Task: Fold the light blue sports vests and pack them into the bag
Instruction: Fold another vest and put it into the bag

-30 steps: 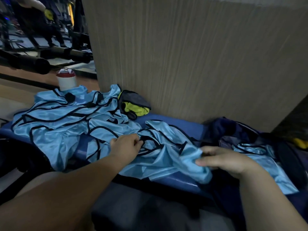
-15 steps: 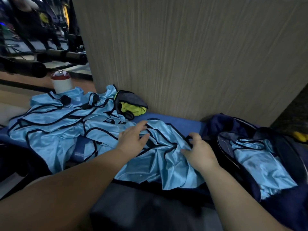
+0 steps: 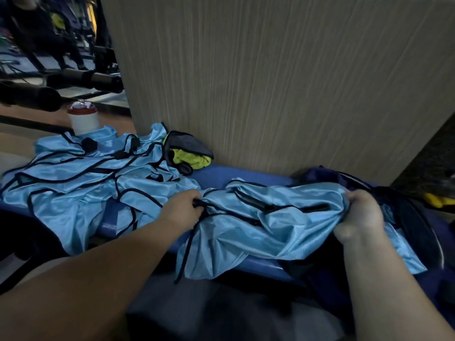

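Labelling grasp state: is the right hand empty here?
No, the right hand grips one end of the shiny light blue vest with black trim, while the left hand grips its other end.

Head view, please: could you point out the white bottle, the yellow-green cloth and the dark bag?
white bottle (image 3: 85, 122), head view, white body.
yellow-green cloth (image 3: 193, 159), head view, bright fold.
dark bag (image 3: 413, 217), head view, dark side wall.

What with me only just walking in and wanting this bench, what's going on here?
A person holds one light blue vest stretched between both hands over the blue bench. The left hand grips its black-trimmed end, the right hand grips the other end beside the dark bag. It is not yet folded. More vests lie in a loose pile to the left.
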Demonstrator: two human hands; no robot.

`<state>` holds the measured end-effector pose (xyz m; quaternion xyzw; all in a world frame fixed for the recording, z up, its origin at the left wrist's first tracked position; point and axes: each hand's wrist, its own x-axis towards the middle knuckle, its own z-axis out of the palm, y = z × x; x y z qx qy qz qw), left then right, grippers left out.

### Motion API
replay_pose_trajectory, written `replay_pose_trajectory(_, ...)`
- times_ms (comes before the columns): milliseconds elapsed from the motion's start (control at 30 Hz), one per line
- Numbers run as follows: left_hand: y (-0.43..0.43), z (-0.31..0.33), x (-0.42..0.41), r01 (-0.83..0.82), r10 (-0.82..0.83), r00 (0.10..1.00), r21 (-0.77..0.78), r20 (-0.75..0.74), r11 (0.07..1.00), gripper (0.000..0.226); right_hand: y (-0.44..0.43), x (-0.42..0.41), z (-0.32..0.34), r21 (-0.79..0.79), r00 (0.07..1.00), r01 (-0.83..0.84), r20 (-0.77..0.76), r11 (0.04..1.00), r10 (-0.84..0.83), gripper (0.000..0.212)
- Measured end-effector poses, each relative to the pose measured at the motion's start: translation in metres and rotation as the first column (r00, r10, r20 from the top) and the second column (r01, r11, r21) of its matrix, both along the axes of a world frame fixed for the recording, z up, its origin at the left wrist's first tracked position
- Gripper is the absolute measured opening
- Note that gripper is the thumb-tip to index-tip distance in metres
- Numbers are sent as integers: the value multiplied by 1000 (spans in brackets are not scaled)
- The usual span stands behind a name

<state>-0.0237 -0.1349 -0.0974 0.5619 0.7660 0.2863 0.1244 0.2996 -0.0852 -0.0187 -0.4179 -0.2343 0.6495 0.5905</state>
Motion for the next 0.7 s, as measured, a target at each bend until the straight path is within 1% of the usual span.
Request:
replay_pose_trajectory(33, -1, 0, -2, -26, 25, 999, 14, 21, 1000, 21, 0, 6, 2, 10, 998, -10, 55, 1000, 10, 18)
replay_pose_trajectory(67, -1, 1, -3, -41, 41, 999, 27, 30, 999, 27, 1, 10, 2, 12, 980, -33, 199, 999, 30, 20)
replay_pose_trajectory(100, -1, 1, -3, -49, 47, 998, 47, 36, 998, 30, 2, 14, 0, 23, 913, -57, 405, 998, 43, 16)
replay_pose_trajectory(133, -1, 1, -3, -47, 44, 998, 68, 48, 997, 31, 2, 15, -2, 34, 801, -89, 597, 995, 52, 14)
replay_pose_trajectory(167, -1, 2, -2, -40, 34, 997, 94, 67, 995, 30, 2, 15, -4, 32, 682, -124, 729, 992, 61, 19)
replay_pose_trajectory(200, -1, 3, -1, -30, 18, 995, 127, 95, 991, 28, 1, 14, -4, 14, 579, -169, 811, 986, 87, 22)
replay_pose_trajectory(233, -1, 4, 1, -20, 1, 992, 157, 124, 987, 26, -1, 11, -4, -19, 463, -206, 879, 978, 115, 26)
replay_pose_trajectory(267, -2, 7, 3, -11, -16, 990, 184, 143, 983, 26, -3, 7, -3, -60, 310, -226, 942, 972, 130, 32)
replay_pose_trajectory(300, -3, 10, 5, 6, -38, 987, 199, 156, 980, 32, -4, 3, -3, -87, 123, -218, 986, 972, 116, 41)
replay_pose_trajectory(333, -4, 13, 7, 41, -74, 985, 204, 154, 978, 46, -5, 0, -4, -76, -44, -190, 997, 979, 69, 52)
replay_pose_trajectory(367, -6, 15, 9, 94, -123, 983, 205, 134, 974, 63, -6, -4, -6, -13, -156, -188, 988, 982, -17, 60)
replay_pose_trajectory(400, -7, 16, 12, 145, -167, 980, 189, 105, 971, 77, -6, -9, -9, 76, -207, -224, 970, 972, -124, 62)
replay_pose_trajectory(433, -9, 17, 15, 178, -190, 979, 158, 68, 971, 85, -6, -14, -13, 152, -214, -289, 952, 945, -218, 59)
replay_pose_trajectory(467, -9, 18, 19, 190, -196, 980, 124, 38, 974, 88, -7, -21, -17, 200, -206, -359, 936, 912, -286, 53)
replay_pose_trajectory(533, -9, 21, 27, 195, -193, 981, 78, -23, 978, 81, -7, -34, -25, 226, -199, -455, 917, 861, -346, 41)
replay_pose_trajectory(567, -8, 22, 31, 193, -189, 980, 53, -61, 980, 75, -7, -39, -28, 207, -224, -483, 910, 851, -348, 37)
replay_pose_trajectory(600, -7, 23, 36, 186, -182, 978, 34, -98, 982, 71, -7, -44, -32, 163, -270, -503, 903, 849, -333, 37)
replay_pose_trajectory(667, -5, 22, 41, 142, -138, 982, 19, -130, 990, 62, -7, -49, -39, 46, -352, -528, 897, 848, -267, 37)
replay_pose_trajectory(700, -5, 23, 43, 109, -106, 987, 19, -125, 994, 57, -5, -51, -42, 1, -356, -536, 906, 844, -228, 38)
